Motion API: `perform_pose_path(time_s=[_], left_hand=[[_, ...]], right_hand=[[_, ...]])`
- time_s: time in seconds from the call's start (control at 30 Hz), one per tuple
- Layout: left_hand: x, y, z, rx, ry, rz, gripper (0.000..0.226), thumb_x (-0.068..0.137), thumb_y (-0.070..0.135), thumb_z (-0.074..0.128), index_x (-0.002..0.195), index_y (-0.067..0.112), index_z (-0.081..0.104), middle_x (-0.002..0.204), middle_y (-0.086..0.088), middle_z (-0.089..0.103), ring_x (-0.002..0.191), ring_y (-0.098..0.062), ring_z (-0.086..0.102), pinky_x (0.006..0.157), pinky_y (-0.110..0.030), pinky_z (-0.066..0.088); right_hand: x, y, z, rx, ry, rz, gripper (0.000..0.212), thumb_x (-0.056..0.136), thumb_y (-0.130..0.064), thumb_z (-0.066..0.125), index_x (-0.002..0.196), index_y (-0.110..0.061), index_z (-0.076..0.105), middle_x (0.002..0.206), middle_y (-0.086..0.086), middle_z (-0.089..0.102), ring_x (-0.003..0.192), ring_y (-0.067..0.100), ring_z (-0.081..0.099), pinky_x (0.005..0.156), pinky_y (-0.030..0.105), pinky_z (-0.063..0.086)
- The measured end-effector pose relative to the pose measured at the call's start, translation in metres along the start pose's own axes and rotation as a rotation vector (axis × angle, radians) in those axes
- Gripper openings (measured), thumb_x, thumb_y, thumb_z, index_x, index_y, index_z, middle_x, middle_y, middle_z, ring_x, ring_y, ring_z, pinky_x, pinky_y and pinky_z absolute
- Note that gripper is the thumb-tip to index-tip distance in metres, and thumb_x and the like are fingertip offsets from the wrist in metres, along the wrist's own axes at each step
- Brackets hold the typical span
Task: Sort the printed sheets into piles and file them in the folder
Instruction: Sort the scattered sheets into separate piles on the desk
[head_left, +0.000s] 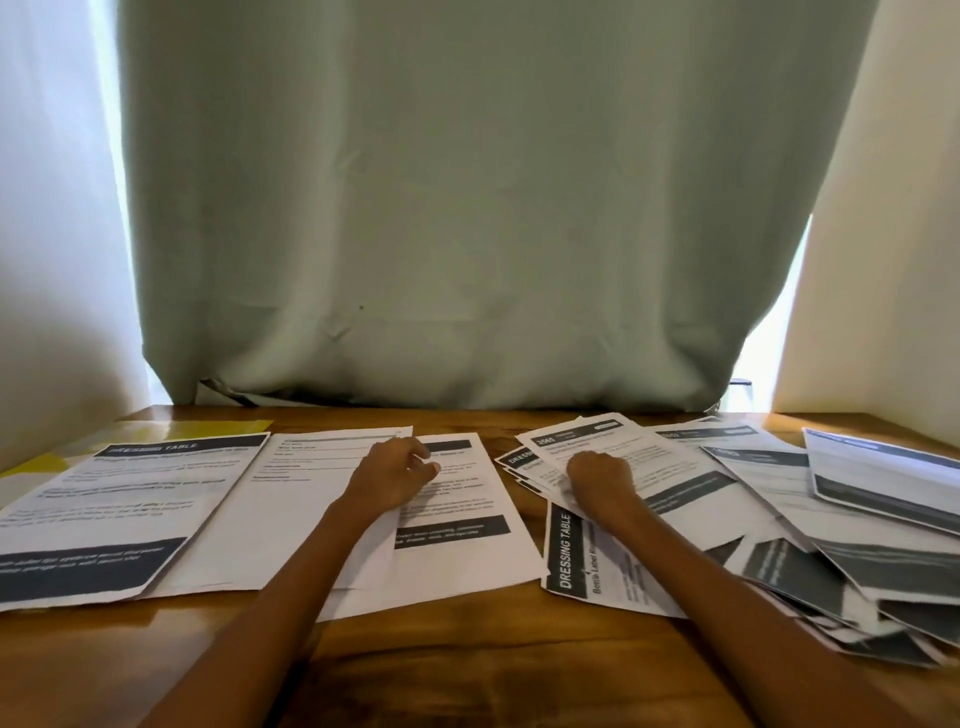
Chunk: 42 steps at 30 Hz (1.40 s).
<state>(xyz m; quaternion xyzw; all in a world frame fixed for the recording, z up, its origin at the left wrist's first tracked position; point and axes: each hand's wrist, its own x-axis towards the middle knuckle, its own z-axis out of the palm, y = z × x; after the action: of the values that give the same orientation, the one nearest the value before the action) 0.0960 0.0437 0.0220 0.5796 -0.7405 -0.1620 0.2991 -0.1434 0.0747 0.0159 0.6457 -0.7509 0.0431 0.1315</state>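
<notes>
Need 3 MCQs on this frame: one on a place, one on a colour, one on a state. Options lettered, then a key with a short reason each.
1. Where is the loose heap of unsorted printed sheets?
A. left end of the table
B. right side of the brown wooden table
C. on the floor

2. What colour is the flat folder-like thing sticking out behind the leftmost DRESSING TABLE sheet?
A. red
B. blue
C. yellow

3. How is the right hand?
A. lifted above the paper
B. knuckles up, fingers curled, on the heap
C. flat on bare wood

Key: 1 B, the fanned, overlapping pages lie right of centre. 2 C, a yellow edge shows at the table's far left. 3 B, the fist rests on the top sheets, while the left hand lies on the middle sheet.
</notes>
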Motion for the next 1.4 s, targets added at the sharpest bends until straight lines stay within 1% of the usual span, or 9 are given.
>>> perform_pose_path(time_s=[0.17,0.33,0.47,0.53,0.67,0.83,1.03,1.27,1.4], left_hand=[[0.001,0.037,0.014,-0.314,-0.106,-0.019,0.022,0.089,0.021,0.061,0.108,0.012,0.064,0.124,-0.007,0.059,0.099,-0.020,0.062,0.074,-0.023,0.055],[-0.015,0.054,0.034,-0.690,-0.179,-0.142,0.034,0.092,0.043,0.050,0.118,0.022,0.050,0.121,-0.005,0.061,0.092,-0.019,0.064,0.063,-0.022,0.056],[-0.022,0.055,0.036,-1.015,-0.163,-0.147,0.036,0.094,0.038,0.048,0.126,0.021,0.049,0.117,-0.004,0.063,0.097,-0.025,0.066,0.071,-0.037,0.058],[-0.025,0.052,0.029,-0.983,-0.026,-0.182,0.024,0.096,0.016,0.049,0.120,0.017,0.052,0.117,-0.007,0.063,0.093,-0.026,0.065,0.074,-0.041,0.056],[-0.025,0.040,0.017,-1.053,-0.013,-0.274,0.018,0.094,-0.001,0.046,0.106,0.010,0.053,0.109,-0.011,0.062,0.085,-0.023,0.062,0.068,-0.040,0.051],[-0.026,0.037,0.010,-1.085,-0.082,-0.271,0.032,0.092,-0.006,0.048,0.122,0.004,0.051,0.121,-0.015,0.060,0.095,-0.028,0.060,0.066,-0.039,0.051],[-0.024,0.034,0.009,-1.055,-0.082,-0.247,0.029,0.092,-0.005,0.048,0.117,0.008,0.052,0.122,-0.016,0.060,0.091,-0.027,0.062,0.069,-0.041,0.052],[-0.023,0.034,0.011,-0.988,-0.063,-0.270,0.030,0.092,-0.003,0.048,0.121,0.007,0.052,0.125,-0.016,0.059,0.110,-0.036,0.058,0.084,-0.049,0.050],[-0.017,0.025,0.005,-0.671,0.091,-0.267,0.029,0.091,0.006,0.055,0.118,0.013,0.049,0.118,-0.007,0.057,0.106,-0.030,0.059,0.087,-0.042,0.050]], right_hand=[[0.003,-0.005,-0.004,-0.071,0.069,-0.106,0.032,0.095,-0.025,0.053,0.123,-0.009,0.053,0.115,0.007,0.062,0.099,0.017,0.061,0.086,0.025,0.047],[-0.010,-0.015,-0.029,0.408,0.316,-0.020,0.039,0.098,-0.022,0.047,0.135,-0.011,0.044,0.114,0.011,0.063,0.097,0.019,0.063,0.082,0.026,0.050],[-0.022,-0.045,-0.029,0.818,0.177,-0.367,0.061,0.098,-0.021,0.045,0.150,-0.019,0.014,0.118,0.016,0.061,0.092,0.020,0.063,0.080,0.029,0.053],[-0.023,-0.047,-0.025,0.869,0.116,-0.448,0.062,0.098,-0.022,0.047,0.150,-0.019,0.014,0.121,0.012,0.061,0.091,0.017,0.064,0.077,0.025,0.054],[-0.007,-0.014,-0.023,0.948,0.353,-0.211,0.052,0.095,-0.026,0.053,0.142,-0.015,0.034,0.132,0.006,0.055,0.117,0.021,0.056,0.087,0.024,0.045],[0.006,0.015,-0.016,1.274,0.165,0.174,0.056,0.090,-0.030,0.060,0.139,-0.013,0.037,0.135,0.011,0.053,0.118,0.027,0.055,0.091,0.036,0.047],[0.005,0.012,-0.011,1.356,0.249,0.146,0.034,0.090,-0.026,0.060,0.119,-0.010,0.053,0.120,0.009,0.062,0.104,0.022,0.062,0.080,0.026,0.051],[0.006,0.015,-0.009,1.323,0.161,0.123,0.029,0.089,-0.024,0.062,0.114,-0.009,0.056,0.116,0.007,0.064,0.103,0.023,0.063,0.086,0.034,0.054],[0.007,0.023,-0.019,1.289,0.077,0.077,0.017,0.088,-0.010,0.063,0.105,-0.011,0.061,0.110,0.009,0.067,0.097,0.025,0.066,0.085,0.040,0.055]])
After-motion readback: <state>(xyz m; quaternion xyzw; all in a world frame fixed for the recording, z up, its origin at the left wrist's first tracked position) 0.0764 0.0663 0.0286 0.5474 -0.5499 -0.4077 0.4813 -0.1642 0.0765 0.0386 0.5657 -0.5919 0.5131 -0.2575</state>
